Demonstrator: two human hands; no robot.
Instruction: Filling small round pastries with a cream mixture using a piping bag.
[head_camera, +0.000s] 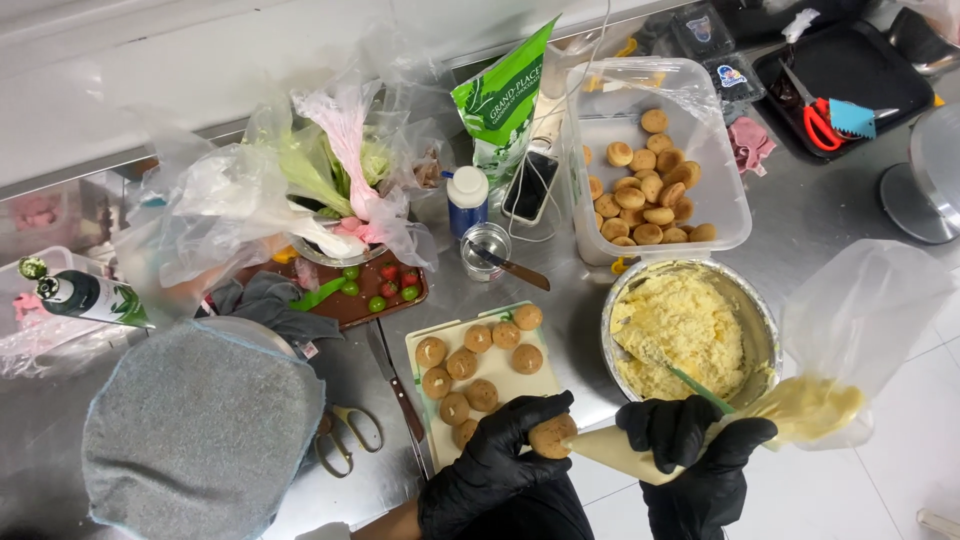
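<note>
- Looking down through the head camera, you are working at the near edge of a steel counter (800, 215), both hands in black gloves.
- Your left hand (495, 462) is curling its fingers around a small round pastry puff (552, 435), gripping it just off the near corner of the white cutting board (545, 380).
- Your right hand (695, 455) is closing tightly around the narrow end of a clear piping bag (800, 405) holding pale yellow cream; the bag's tip is touching the puff.
- More puffs (478, 365) are lying on the board, just beyond your left hand.
- A metal bowl of yellow cream (685, 330) is sitting just beyond your right hand, a green-handled utensil (700, 388) resting in it.
- A clear plastic tub (715, 110) behind the bowl is holding further puffs.
- A knife (395, 385) and scissors (345, 435) are lying left of the board, beside a grey cloth-covered round object (200, 430).
</note>
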